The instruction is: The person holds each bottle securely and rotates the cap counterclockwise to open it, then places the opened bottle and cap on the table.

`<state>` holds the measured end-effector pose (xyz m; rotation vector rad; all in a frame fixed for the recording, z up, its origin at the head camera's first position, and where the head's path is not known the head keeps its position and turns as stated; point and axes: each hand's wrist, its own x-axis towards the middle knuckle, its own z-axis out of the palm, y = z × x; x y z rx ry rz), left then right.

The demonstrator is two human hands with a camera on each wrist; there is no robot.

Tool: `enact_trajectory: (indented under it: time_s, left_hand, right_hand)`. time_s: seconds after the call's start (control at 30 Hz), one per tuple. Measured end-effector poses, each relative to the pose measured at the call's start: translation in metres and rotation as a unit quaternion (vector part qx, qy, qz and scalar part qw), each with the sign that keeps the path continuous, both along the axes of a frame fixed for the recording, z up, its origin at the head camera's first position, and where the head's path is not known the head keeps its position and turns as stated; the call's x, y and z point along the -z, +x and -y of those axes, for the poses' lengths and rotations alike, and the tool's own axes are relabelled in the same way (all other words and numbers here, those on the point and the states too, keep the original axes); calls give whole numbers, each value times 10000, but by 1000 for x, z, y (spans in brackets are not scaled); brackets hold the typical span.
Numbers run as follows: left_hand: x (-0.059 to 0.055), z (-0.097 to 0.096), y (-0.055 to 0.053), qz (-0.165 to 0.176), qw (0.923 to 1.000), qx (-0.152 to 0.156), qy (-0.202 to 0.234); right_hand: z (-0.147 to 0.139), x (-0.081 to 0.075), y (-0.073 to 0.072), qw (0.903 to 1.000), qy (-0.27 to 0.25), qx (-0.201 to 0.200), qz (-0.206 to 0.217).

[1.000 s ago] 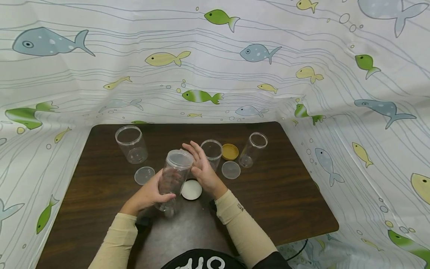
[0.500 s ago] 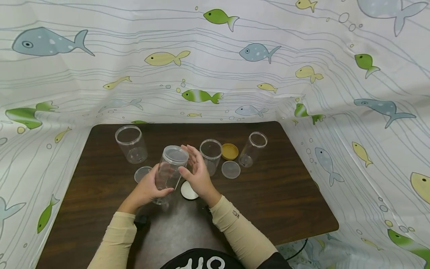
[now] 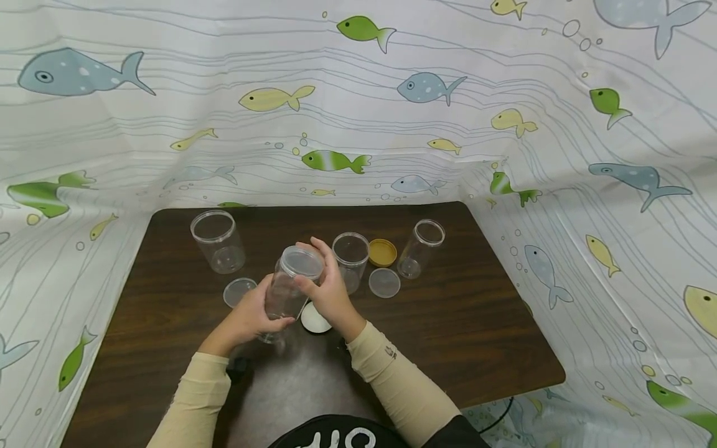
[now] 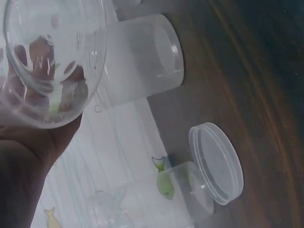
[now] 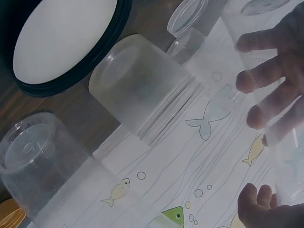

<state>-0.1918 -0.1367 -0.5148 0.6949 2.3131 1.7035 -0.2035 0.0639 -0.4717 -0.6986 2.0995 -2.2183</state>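
A tall clear jar (image 3: 282, 302) with a translucent lid (image 3: 302, 261) on its mouth tilts over the near middle of the table. My left hand (image 3: 243, 320) grips its body, thumb across the front; in the left wrist view those fingers show through the jar (image 4: 57, 102). My right hand (image 3: 336, 298) reaches round the top from the right, thumb at the near side of the lid and fingers at its far side. Just below, partly covered by the right hand, lies a white disc lid with a dark rim (image 3: 315, 318).
Open clear jars stand at the back left (image 3: 218, 246), back middle (image 3: 351, 264) and right (image 3: 420, 252). Flat on the dark wooden table (image 3: 465, 323) are a gold lid (image 3: 383, 253) and translucent lids on the right (image 3: 384, 284) and left (image 3: 236, 291). A fish-print curtain (image 3: 358, 124) surrounds the table.
My right hand's fingers and thumb have closed in round the top of the jar. The jar has shifted slightly left, then back right, with the left hand's grip kept.
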Motion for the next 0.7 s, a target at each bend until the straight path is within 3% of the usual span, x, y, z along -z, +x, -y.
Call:
enact_trajectory:
  time_s: [0.13,0.23,0.3,0.37,0.5,0.6,0.7]
  left_hand:
    - [-5,-1,2,-12,9995,281,-121]
    - [-7,0,3,-94,9983,552,-161]
    - [-8,0,3,-32,9964,846,-2]
    - [-7,1,2,144,9919,1235,272]
    - [-2,0,0,655,9709,2057,1035]
    - [2,-2,-2,856,9580,2363,1380]
    - [2,-1,-1,844,9615,2220,1382]
  right_hand:
    - [-5,1,-6,9992,-133,-344,156]
    - [-12,1,-13,9932,-437,-1029,338]
    - [-17,1,-18,9841,-644,-1604,404]
    - [-21,1,-23,9692,-890,-2255,437]
    - [-26,3,-30,9404,-1118,-3190,370]
    - [-27,6,-32,9327,-1119,-3413,320]
    - [-28,8,-33,9357,-1081,-3346,303]
